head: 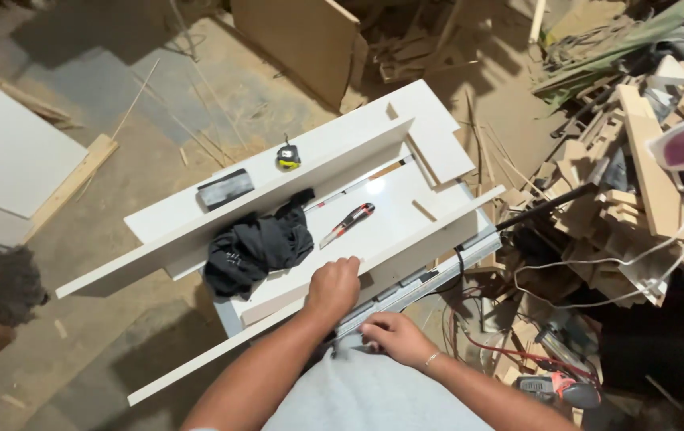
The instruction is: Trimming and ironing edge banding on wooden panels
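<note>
Over on the left of the white panel assembly [437, 136] sits a grey block [225, 188], and just past it a yellow tape measure [287, 156], both on the upper board. Down in the channel, a black cloth [256, 246] lies bunched, with a red utility knife [347, 224] just to its right. Now the left hand [334, 286], fingers curled over the near white rail [406, 243], pressing it down. Right beside it the right hand [394, 335], fingers bent, fingertips pinching the grey metal slide [406, 286] under that rail. Far right of the panels, an orange power tool [557, 389] on the floor.
</note>
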